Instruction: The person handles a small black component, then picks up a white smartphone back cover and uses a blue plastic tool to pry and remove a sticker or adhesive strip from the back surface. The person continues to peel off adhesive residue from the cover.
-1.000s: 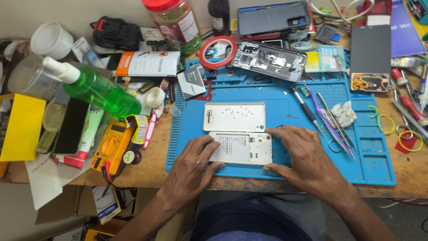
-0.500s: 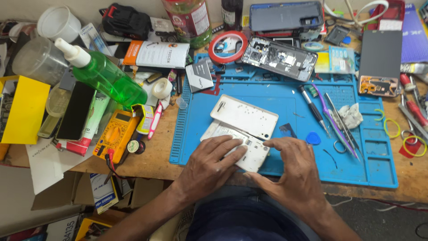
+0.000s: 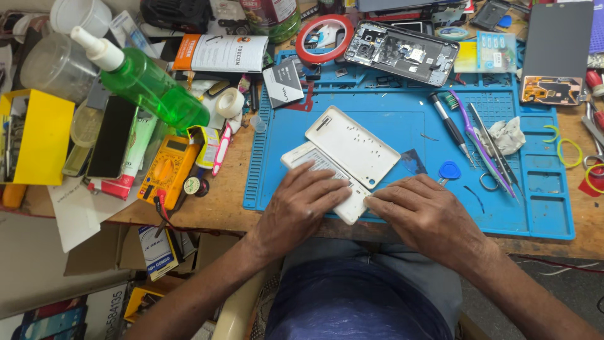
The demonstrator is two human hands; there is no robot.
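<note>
Both hands pin a white phone body [image 3: 327,182] flat on the blue repair mat [image 3: 535,208]: left hand [image 3: 296,211] lies palm-down over its near-left half, fingers spread and pressing, not curled round it; right hand [image 3: 428,214] pinches the near-right corner between thumb and fingertips [image 3: 371,201], so the grip there is closed on the edge, likely to steady or pry it while the other palm stops it sliding. Phone sits at the mat's near-centre edge, angled, long axis running 10 to 4 o'clock. Touching it at 1 o'clock, a white back cover [image 3: 352,146] lies inner side up, partly overlapping, kept close as the matching part. At 3 o'clock of the cover, a blue pick [image 3: 449,170] and small dark card [image 3: 412,160], within reach of the right hand. Further toward 2 o'clock: screwdriver [image 3: 448,126], purple tweezers [image 3: 479,151], crumpled tissue [image 3: 503,135], laid parallel in the mat's tray zone. At 12 o'clock, an opened dark phone chassis [image 3: 402,53] and red tape ring [image 3: 324,39]. Off the mat at 9–10 o'clock on the desk [image 3: 220,201]: yellow multimeter [image 3: 167,173], green spray bottle [image 3: 148,88], yellow box [image 3: 41,135], parked clear of the work spot. Rubber bands [image 3: 569,151] at far 3 o'clock.
</note>
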